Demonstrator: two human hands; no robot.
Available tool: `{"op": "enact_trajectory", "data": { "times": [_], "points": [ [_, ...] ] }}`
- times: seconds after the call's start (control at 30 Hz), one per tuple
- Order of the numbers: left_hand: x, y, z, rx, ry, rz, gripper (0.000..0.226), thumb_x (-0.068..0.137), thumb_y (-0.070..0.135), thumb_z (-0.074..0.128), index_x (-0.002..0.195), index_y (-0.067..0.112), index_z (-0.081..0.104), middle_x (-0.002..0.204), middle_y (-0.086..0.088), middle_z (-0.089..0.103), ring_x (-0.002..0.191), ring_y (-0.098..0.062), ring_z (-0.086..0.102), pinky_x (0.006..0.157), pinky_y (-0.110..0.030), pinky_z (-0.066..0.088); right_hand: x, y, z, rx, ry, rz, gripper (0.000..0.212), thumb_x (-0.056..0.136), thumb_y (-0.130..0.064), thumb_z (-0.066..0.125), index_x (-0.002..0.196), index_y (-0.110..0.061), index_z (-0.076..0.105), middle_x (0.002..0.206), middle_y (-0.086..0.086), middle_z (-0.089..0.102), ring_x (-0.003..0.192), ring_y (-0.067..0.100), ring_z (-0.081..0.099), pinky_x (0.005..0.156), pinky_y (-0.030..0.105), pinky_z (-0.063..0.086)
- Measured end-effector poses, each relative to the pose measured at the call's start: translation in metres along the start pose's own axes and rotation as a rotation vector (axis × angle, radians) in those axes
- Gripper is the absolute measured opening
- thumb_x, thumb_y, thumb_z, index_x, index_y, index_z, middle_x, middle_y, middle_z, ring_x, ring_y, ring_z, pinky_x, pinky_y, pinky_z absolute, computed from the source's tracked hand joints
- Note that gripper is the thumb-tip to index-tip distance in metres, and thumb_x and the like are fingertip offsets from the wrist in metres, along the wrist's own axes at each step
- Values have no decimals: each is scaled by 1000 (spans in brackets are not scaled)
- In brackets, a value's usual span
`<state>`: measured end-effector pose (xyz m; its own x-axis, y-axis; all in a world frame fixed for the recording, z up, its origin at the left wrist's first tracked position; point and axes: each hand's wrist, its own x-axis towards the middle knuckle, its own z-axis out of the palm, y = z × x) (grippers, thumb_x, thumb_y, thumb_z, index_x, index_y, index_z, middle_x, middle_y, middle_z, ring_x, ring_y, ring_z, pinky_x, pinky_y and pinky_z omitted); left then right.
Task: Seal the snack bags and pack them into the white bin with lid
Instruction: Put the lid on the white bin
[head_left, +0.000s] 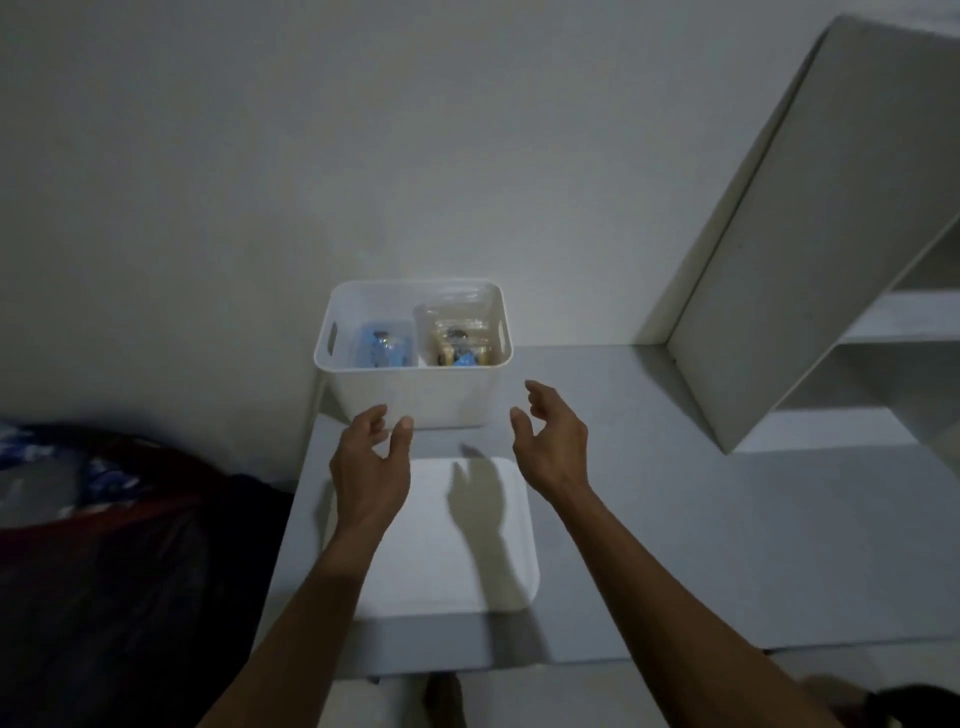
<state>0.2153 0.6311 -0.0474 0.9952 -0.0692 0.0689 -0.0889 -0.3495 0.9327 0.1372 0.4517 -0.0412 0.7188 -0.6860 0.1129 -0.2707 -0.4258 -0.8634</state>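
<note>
Both hands, left hand (371, 457) and right hand (553, 441), are hovering loosely spread, holding nothing, above the lid (441, 540); bagged snacks are sitting in the white bin (415, 395), labels unreadable.

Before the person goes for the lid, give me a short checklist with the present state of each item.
1. Snack bags inside the white bin: ok, the blue snack bag sits on its left side and the clear snack bag on its right.
2. Bags sealed: cannot tell, the picture is too dim.
3. Nothing rising above the bin's rim: ok, as far as the view shows.
4. Lid within reach: ok, it lies flat on the table in front of the bin, under the forearms.
5. Hands free: ok, left hand and right hand hover with relaxed fingers and hold nothing.
6. Lid on bin: not ok, the bin is uncovered.
</note>
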Motion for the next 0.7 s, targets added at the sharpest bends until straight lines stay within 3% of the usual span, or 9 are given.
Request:
{"op": "enact_trajectory", "data": {
  "times": [0.13,0.27,0.47,0.57,0.7],
  "points": [
    [-80,-65,-25,70,3,-57,37,86,24,73,118,8,65,111,-9,68,100,-20,65,82,-24,43,-75,52,0,-51,-42,93,42,95,-20,61,135,-14,54,130,5,62,111,15,59,92,23,42],
    [-127,-114,-36,274,-31,-81,38,84,18,75,117,3,66,110,-18,69,99,-33,66,87,-37,50,-134,95,4,-79,-117,219,42,94,-22,63,135,-12,54,130,9,62,112,21,60,93,25,44],
    [-99,-155,-34,464,-38,-69,52,86,28,73,128,1,57,125,-23,56,118,-39,50,101,-46,39,-132,124,31,-118,-123,298,55,94,-33,62,143,-13,45,143,9,51,129,25,49,108,36,38],
    [-74,-183,-26,537,-58,-121,66,87,38,69,139,5,47,139,-24,44,128,-42,40,105,-50,34,-121,146,52,-162,-109,294,65,93,-39,61,149,-14,37,150,8,45,135,26,43,110,35,32],
    [-53,-218,-16,608,-70,-123,79,88,56,57,149,10,35,148,-22,38,137,-40,34,112,-51,28,-115,169,78,-215,-54,263,73,93,-46,59,153,-17,28,154,8,38,141,27,36,117,45,27]
  ]
}}
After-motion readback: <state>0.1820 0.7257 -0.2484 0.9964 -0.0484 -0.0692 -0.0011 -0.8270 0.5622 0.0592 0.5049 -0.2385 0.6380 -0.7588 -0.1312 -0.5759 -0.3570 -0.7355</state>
